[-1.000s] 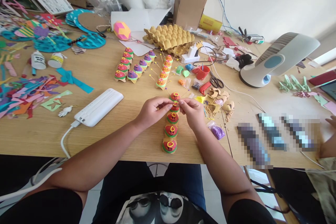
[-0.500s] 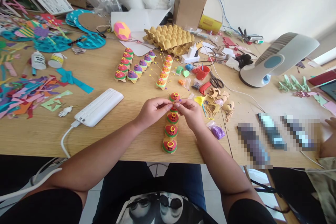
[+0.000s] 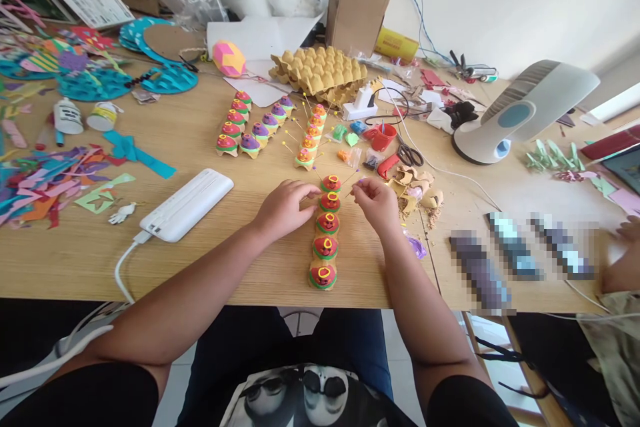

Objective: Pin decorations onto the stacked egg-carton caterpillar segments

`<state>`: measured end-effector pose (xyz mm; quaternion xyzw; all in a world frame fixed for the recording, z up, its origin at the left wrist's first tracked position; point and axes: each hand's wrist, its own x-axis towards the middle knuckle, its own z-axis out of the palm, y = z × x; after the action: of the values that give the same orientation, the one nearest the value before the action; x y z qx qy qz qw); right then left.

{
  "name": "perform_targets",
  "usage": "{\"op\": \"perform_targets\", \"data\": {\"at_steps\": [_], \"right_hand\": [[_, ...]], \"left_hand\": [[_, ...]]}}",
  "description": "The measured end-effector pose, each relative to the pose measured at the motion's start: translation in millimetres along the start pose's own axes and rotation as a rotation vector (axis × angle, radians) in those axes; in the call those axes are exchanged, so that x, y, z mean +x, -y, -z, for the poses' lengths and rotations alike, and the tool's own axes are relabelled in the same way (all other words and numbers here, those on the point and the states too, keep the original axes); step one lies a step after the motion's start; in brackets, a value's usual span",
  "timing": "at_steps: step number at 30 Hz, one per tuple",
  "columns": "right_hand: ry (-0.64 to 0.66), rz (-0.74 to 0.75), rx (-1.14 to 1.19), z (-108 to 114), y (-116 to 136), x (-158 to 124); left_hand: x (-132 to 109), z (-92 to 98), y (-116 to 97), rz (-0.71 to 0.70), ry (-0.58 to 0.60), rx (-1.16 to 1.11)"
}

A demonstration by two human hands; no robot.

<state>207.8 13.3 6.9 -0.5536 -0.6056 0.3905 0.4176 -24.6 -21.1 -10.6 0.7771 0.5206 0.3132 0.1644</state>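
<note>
A strip of egg-carton cups [image 3: 326, 248], painted red with green rims, yellow rings and small dark faces, lies lengthwise before me. Thin sticks stand out from its far cup; one ends in a purple ball. My left hand [image 3: 285, 210] is at the strip's left side by the second cup, thumb and forefinger apart. On the right, my right hand [image 3: 377, 207] pinches a thin stick [image 3: 349, 193] that points toward the strip. Whether a purple bead near those fingers belongs to this stick is hard to tell.
Painted carton strips [image 3: 270, 123] and an orange strip with ball-tipped sticks [image 3: 313, 137] stand farther back. Left lie a white power bank [image 3: 187, 203] and paper scraps [image 3: 47, 180]. Right are scissors [image 3: 410, 152], a white fan [image 3: 520, 113], blurred flat objects and another person's hand [image 3: 629, 230].
My hands, together over the second cup before, have moved apart to either side of the strip. That cup shows now, and the right hand has drawn rightward with the stick.
</note>
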Motion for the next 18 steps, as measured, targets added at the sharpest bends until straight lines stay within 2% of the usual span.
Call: {"op": "perform_targets", "data": {"at_steps": [4, 9, 12, 18], "right_hand": [[0.076, -0.054, -0.041, -0.4, -5.7, 1.2], [0.145, -0.231, -0.019, -1.0, -5.5, 1.0], [0.203, -0.326, 0.073, -2.8, -5.8, 0.4], [0.259, -0.360, 0.207, -6.3, -7.5, -1.4]], "left_hand": [[-2.9, -3.4, 2.9, 0.066, 0.032, -0.008], [-4.2, -6.4, 0.8, 0.114, 0.064, -0.045], [-4.1, -6.6, -3.0, 0.156, 0.054, -0.053], [-4.0, -9.6, -4.4, 0.176, 0.022, -0.110]]}}
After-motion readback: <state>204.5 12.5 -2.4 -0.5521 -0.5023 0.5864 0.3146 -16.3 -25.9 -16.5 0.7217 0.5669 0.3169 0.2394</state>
